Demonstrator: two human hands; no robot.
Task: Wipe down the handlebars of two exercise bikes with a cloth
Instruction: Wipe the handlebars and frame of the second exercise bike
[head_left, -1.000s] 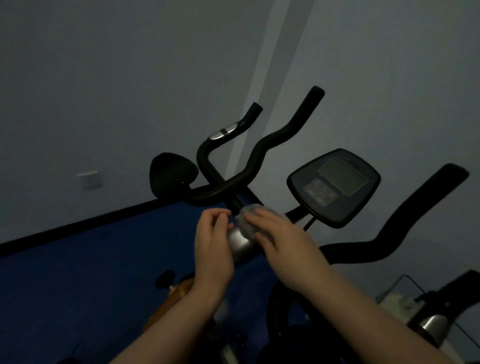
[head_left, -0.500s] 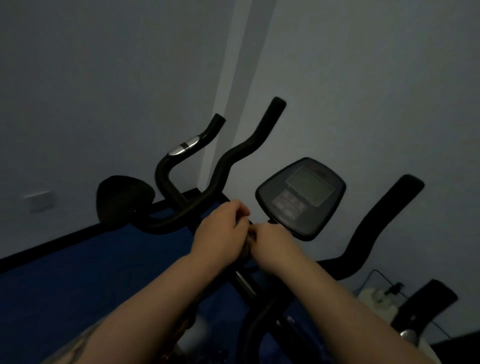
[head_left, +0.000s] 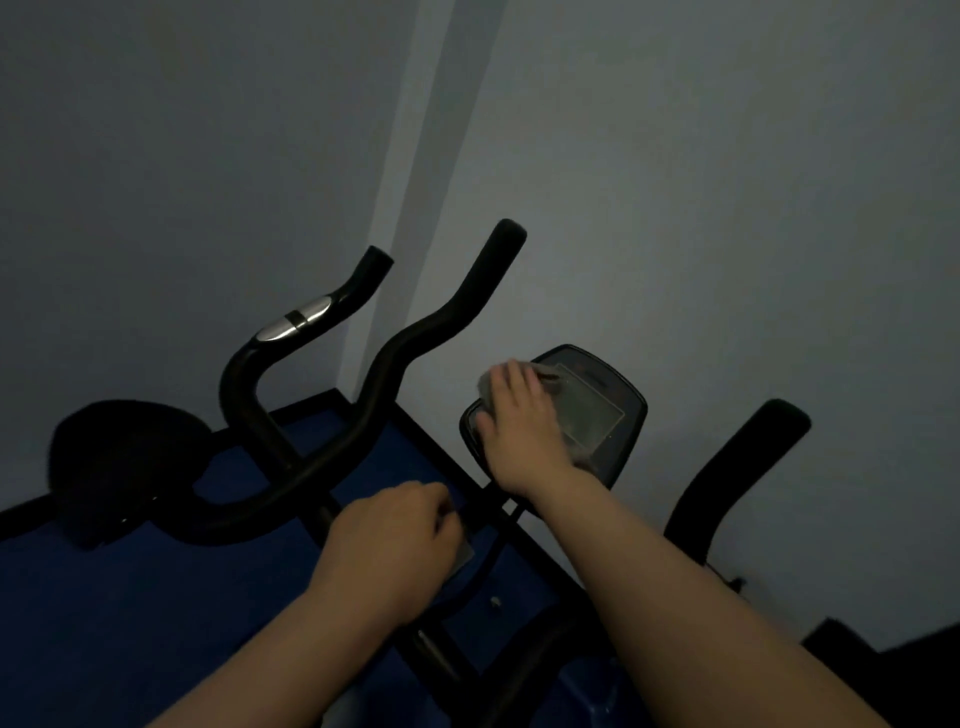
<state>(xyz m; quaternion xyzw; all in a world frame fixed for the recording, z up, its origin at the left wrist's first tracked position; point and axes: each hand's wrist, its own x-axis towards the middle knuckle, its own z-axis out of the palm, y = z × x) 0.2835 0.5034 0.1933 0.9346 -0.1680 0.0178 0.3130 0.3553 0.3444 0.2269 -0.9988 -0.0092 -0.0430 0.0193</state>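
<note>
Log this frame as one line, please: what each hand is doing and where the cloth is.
right hand: pressing cloth flat on bike console | left hand: closed around centre stem below handlebars | handlebars: untouched

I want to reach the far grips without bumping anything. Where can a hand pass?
Open gap between the two curved handlebars. Free too between console and the right bar. Crowded at the stem: left hand there, right hand with cloth on the console.

Blue floor (head_left: 119, 613), grey walls (head_left: 727, 182), black skirting (head_left: 21, 512).
</note>
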